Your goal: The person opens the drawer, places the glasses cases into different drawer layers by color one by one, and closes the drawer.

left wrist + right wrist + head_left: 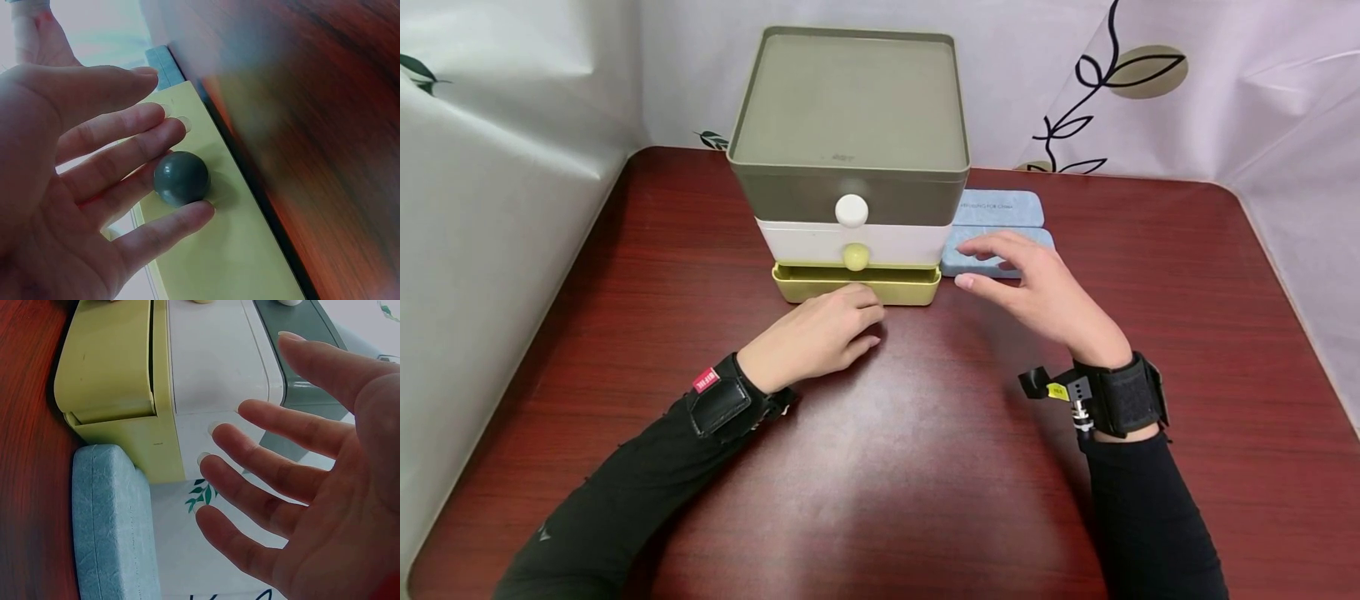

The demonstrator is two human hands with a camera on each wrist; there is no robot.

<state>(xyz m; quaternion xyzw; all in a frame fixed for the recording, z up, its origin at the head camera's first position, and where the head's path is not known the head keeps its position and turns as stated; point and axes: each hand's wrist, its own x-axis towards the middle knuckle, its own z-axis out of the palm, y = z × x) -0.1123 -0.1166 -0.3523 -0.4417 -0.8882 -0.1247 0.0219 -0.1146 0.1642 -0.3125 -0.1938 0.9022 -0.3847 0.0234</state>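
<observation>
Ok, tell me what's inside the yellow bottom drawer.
Only a narrow strip inside the yellow bottom drawer shows, with nothing visible in it. The rest is hidden beneath the white drawer above, so whether anything lies further back can't be seen.

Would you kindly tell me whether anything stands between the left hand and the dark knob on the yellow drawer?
Nothing visible does: the left hand is directly at the dark knob on the yellow drawer, with no object between.

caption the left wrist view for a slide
Left hand at the dark round knob of a yellow drawer.
</observation>
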